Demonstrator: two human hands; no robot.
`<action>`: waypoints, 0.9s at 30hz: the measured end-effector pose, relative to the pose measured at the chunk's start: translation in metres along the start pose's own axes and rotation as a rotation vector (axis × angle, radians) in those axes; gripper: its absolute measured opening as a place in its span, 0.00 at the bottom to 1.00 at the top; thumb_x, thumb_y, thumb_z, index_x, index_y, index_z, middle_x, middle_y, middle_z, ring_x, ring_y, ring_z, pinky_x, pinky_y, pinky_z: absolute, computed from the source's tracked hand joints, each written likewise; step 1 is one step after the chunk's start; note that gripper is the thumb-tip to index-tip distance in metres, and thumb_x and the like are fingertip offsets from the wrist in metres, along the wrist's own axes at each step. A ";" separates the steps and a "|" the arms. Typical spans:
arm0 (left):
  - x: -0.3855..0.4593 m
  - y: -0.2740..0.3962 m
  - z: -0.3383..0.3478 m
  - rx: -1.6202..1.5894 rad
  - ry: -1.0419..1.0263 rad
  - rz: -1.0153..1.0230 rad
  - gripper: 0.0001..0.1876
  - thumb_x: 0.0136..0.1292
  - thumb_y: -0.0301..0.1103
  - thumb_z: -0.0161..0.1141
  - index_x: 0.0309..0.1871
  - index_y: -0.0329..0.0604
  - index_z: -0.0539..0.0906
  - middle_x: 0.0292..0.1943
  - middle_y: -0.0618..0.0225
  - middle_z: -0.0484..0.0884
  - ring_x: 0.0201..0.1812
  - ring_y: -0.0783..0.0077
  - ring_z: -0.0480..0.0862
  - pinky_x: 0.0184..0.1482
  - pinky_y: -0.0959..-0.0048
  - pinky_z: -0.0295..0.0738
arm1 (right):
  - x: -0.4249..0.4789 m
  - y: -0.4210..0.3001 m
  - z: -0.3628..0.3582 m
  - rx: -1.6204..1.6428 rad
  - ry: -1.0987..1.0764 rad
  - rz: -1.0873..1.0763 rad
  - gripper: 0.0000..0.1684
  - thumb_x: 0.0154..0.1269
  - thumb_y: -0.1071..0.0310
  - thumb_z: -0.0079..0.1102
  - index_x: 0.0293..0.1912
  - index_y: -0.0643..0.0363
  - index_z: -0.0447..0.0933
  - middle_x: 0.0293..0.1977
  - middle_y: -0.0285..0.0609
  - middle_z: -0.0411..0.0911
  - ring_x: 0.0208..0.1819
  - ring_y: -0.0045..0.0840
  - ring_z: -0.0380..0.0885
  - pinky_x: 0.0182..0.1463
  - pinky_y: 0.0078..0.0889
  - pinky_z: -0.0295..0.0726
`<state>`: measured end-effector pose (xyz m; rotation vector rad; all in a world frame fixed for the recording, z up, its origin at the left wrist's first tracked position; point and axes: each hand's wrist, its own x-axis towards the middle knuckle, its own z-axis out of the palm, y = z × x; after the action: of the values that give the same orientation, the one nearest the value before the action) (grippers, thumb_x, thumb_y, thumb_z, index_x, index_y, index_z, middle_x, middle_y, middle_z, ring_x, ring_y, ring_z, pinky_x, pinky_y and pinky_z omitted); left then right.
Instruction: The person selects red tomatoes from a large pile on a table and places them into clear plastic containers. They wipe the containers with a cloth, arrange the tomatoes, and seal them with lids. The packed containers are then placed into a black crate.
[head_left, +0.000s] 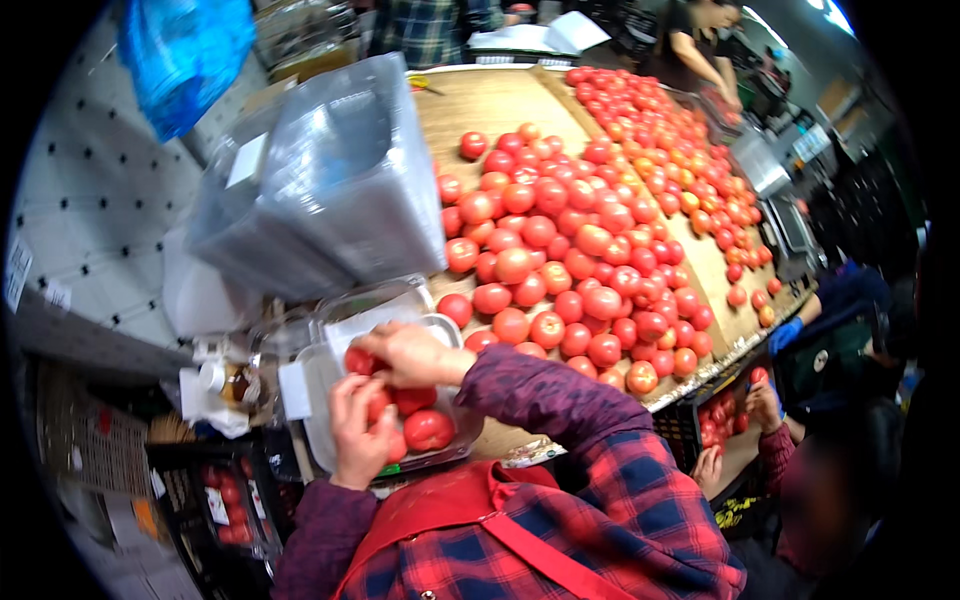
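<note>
Before me, a clear plastic tray (472, 442) holds several red tomatoes (429, 430). My right hand (420, 354) reaches in from the right and grips a tomato (360, 361) at the tray's far left side. At the near left side, my left hand (358, 427) has its fingers curled around another tomato (377, 405); they partly hide it and the fruit below. Behind the tray rests an open clear container (409, 296) with a white sheet inside. A small green light shows under the tray's front edge.
Loose tomatoes (555, 247) cover much of the wooden table (487, 90). Stacked clear containers (352, 180) stand at the left, with scissors (424, 84) beyond. A black crate (180, 480) holds packed tomatoes at lower left. Co-workers handle tomatoes at right and far right.
</note>
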<state>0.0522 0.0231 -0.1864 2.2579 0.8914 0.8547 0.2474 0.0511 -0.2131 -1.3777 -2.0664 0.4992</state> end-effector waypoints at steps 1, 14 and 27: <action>0.005 -0.001 -0.002 0.005 0.055 -0.046 0.21 0.60 0.31 0.63 0.57 0.36 0.78 0.57 0.52 0.73 0.61 0.51 0.72 0.62 0.59 0.70 | -0.004 -0.007 0.003 0.035 0.061 -0.010 0.31 0.52 0.61 0.68 0.58 0.56 0.74 0.39 0.50 0.80 0.44 0.48 0.79 0.48 0.47 0.79; 0.041 -0.006 0.014 0.336 -0.326 -0.020 0.29 0.63 0.45 0.60 0.66 0.42 0.74 0.62 0.59 0.76 0.72 0.49 0.61 0.73 0.46 0.46 | -0.139 0.206 -0.216 -0.460 1.023 0.943 0.28 0.56 0.56 0.69 0.53 0.60 0.75 0.49 0.57 0.75 0.51 0.47 0.75 0.54 0.48 0.76; 0.044 -0.003 0.015 0.372 -0.333 -0.048 0.28 0.62 0.42 0.60 0.64 0.40 0.75 0.60 0.57 0.76 0.72 0.47 0.61 0.72 0.47 0.49 | -0.160 0.229 -0.243 1.042 1.471 0.515 0.17 0.61 0.62 0.65 0.47 0.59 0.75 0.38 0.36 0.78 0.37 0.21 0.78 0.42 0.28 0.81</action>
<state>0.0874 0.0537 -0.1827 2.5783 1.0029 0.2894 0.6122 -0.0109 -0.2127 -0.9743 -0.1516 0.4160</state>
